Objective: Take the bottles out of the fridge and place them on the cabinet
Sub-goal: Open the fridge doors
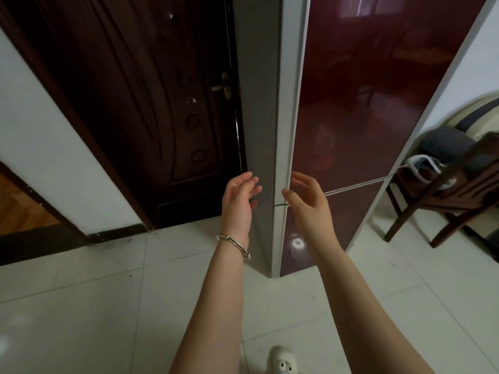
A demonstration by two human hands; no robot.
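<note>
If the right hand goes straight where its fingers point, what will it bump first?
Probably the pale side edge of the red fridge door, just beyond the right hand. How close they are is unclear.

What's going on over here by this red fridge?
A person stands at a tall fridge with glossy dark red doors, both shut. The left hand, a bracelet on its wrist, is raised beside the fridge's grey side; the right hand is up by the door's edge, near the seam between the doors. Both hands are open and hold nothing. No bottles are in view.
</note>
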